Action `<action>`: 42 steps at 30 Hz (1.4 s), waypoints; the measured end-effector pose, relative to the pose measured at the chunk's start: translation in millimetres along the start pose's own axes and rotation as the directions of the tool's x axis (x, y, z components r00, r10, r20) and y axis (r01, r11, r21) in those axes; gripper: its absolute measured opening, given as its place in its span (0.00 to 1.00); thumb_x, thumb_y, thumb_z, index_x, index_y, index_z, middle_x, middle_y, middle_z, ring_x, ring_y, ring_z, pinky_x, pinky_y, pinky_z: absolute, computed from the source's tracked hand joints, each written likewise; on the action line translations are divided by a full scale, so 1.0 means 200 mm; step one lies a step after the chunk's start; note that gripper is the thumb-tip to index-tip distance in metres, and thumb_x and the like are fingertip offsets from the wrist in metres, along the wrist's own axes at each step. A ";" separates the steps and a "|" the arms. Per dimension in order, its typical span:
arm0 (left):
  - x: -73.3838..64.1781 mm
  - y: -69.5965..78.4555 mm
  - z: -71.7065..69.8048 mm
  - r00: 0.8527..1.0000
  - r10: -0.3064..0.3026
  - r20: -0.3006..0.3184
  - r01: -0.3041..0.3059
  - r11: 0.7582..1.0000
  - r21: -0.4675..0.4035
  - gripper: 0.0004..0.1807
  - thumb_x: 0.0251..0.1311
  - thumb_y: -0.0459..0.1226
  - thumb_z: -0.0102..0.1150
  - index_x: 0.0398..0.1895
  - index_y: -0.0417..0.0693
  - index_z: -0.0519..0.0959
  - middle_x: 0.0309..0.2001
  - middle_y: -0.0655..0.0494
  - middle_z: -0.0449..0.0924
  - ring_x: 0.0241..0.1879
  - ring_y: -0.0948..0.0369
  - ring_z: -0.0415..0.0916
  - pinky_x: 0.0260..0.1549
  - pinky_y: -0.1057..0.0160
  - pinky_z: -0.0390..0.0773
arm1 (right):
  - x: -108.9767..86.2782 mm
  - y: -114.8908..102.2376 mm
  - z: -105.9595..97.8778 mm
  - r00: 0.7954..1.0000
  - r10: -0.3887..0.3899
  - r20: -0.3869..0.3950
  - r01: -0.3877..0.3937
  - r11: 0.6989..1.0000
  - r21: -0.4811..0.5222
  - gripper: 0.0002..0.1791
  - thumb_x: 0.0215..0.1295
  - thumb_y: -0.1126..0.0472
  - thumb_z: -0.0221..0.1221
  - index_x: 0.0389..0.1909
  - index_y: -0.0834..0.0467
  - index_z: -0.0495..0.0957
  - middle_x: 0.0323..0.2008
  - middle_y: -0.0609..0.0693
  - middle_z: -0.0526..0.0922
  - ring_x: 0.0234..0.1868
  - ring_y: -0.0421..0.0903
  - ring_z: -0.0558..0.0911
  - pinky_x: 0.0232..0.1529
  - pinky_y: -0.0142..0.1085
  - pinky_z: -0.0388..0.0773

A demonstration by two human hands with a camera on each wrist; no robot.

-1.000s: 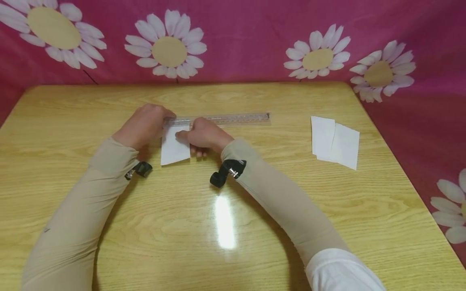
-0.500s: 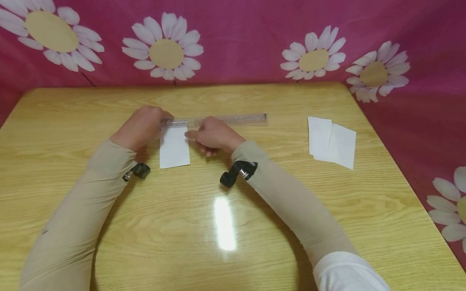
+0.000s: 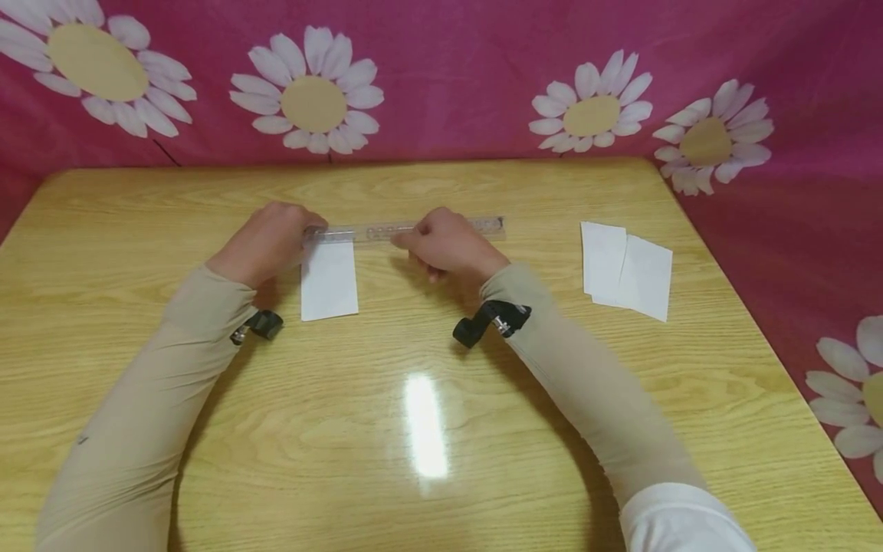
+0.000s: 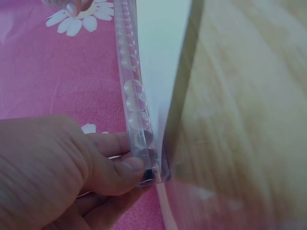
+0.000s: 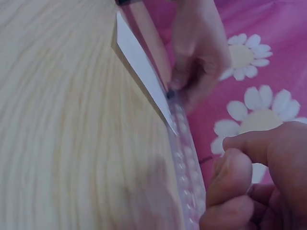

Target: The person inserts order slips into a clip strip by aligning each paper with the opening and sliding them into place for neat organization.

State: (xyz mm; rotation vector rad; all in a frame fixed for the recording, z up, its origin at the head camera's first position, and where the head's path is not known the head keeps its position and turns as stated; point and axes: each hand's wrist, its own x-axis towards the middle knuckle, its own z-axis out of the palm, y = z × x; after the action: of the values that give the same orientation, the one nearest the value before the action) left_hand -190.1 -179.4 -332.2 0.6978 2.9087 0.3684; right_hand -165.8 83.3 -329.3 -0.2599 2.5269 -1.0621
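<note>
Left hand (image 3: pixel 265 244) pinches the left end of the clear plastic strip (image 3: pixel 379 232), far side of the white sheet (image 3: pixel 329 282). Right hand (image 3: pixel 451 241): curled, gripping nothing. Alignment appears done; two white papers (image 3: pixel 626 274), far right, possibly remain.

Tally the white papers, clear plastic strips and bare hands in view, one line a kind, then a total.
White papers, including an overlapping pair: 3
Clear plastic strip: 1
Bare hands, the left hand and the right hand: 2
Total visible: 6
</note>
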 end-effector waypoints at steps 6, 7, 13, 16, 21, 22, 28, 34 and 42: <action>0.00 0.00 -0.01 1.000 0.000 0.019 -0.001 1.000 0.013 0.21 0.67 0.23 0.55 0.62 0.36 0.81 0.61 0.34 0.82 0.62 0.39 0.78 0.66 0.40 0.76 | -0.05 0.07 -0.10 0.995 0.060 -0.079 -0.058 0.998 0.037 0.27 0.74 0.42 0.58 0.25 0.61 0.78 0.15 0.45 0.74 0.18 0.42 0.74 0.22 0.34 0.72; 0.00 0.00 -0.01 1.000 0.000 0.020 -0.001 1.000 0.011 0.21 0.67 0.23 0.55 0.62 0.36 0.81 0.61 0.34 0.82 0.62 0.39 0.78 0.66 0.40 0.76 | -0.06 0.08 -0.12 0.993 0.074 -0.089 -0.070 0.997 0.041 0.27 0.74 0.41 0.58 0.25 0.61 0.78 0.15 0.46 0.74 0.18 0.42 0.75 0.23 0.34 0.72; 0.01 0.00 0.00 0.999 0.022 0.024 -0.023 1.000 0.007 0.20 0.68 0.25 0.53 0.61 0.36 0.81 0.59 0.34 0.83 0.60 0.39 0.80 0.64 0.40 0.78 | -0.12 0.16 -0.22 0.981 0.105 -0.161 -0.101 0.994 0.033 0.28 0.73 0.39 0.58 0.26 0.60 0.78 0.16 0.46 0.75 0.20 0.43 0.76 0.23 0.35 0.72; 0.01 -0.01 0.00 0.999 0.035 0.031 -0.035 0.999 0.012 0.20 0.68 0.25 0.53 0.61 0.36 0.82 0.59 0.34 0.83 0.60 0.39 0.80 0.64 0.39 0.78 | -0.15 0.20 -0.27 0.973 0.107 -0.204 -0.103 0.994 0.029 0.29 0.74 0.39 0.56 0.28 0.61 0.78 0.16 0.45 0.77 0.20 0.44 0.77 0.24 0.37 0.74; 0.02 -0.02 -0.01 0.996 0.080 0.050 -0.082 0.996 0.033 0.19 0.67 0.23 0.52 0.57 0.37 0.84 0.54 0.36 0.86 0.54 0.42 0.82 0.61 0.40 0.80 | -0.20 0.27 -0.36 0.956 0.137 -0.260 -0.132 0.991 0.037 0.29 0.73 0.38 0.56 0.32 0.63 0.80 0.18 0.47 0.80 0.22 0.44 0.80 0.30 0.40 0.81; 0.02 -0.02 -0.02 0.995 0.088 0.051 -0.090 0.995 0.037 0.19 0.67 0.23 0.52 0.56 0.38 0.85 0.53 0.36 0.86 0.53 0.43 0.82 0.59 0.41 0.80 | -0.21 0.28 -0.38 0.952 0.144 -0.270 -0.140 0.990 0.034 0.29 0.73 0.38 0.56 0.33 0.62 0.81 0.19 0.47 0.81 0.22 0.44 0.80 0.31 0.40 0.82; 0.02 -0.01 -0.04 0.994 0.080 0.070 -0.082 0.996 0.026 0.17 0.70 0.28 0.52 0.56 0.36 0.84 0.54 0.36 0.86 0.54 0.42 0.82 0.60 0.40 0.80 | -0.24 0.32 -0.45 0.934 0.158 -0.319 -0.166 0.986 0.002 0.28 0.73 0.38 0.57 0.38 0.62 0.82 0.19 0.48 0.83 0.22 0.43 0.81 0.31 0.39 0.82; 0.02 -0.02 -0.04 0.996 0.079 0.043 -0.080 0.997 0.003 0.16 0.73 0.32 0.54 0.57 0.35 0.84 0.55 0.35 0.86 0.57 0.40 0.82 0.63 0.39 0.78 | -0.27 0.35 -0.50 0.927 0.141 -0.347 -0.169 0.984 -0.053 0.29 0.73 0.37 0.56 0.37 0.62 0.82 0.16 0.45 0.79 0.22 0.43 0.79 0.28 0.36 0.78; 0.03 -0.03 -0.03 0.996 0.085 0.000 -0.085 0.996 -0.001 0.15 0.73 0.34 0.57 0.57 0.36 0.84 0.54 0.36 0.86 0.56 0.42 0.83 0.61 0.41 0.79 | -0.30 0.40 -0.56 0.919 0.168 -0.357 -0.181 0.984 -0.003 0.29 0.72 0.36 0.56 0.37 0.61 0.81 0.15 0.44 0.78 0.20 0.42 0.77 0.25 0.38 0.75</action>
State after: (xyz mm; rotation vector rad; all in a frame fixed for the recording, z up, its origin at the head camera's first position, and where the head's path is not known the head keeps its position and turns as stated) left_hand -198.6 -182.7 -327.7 0.8239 2.8851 0.3784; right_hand -159.2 229.6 -299.0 0.1645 2.8232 -1.0728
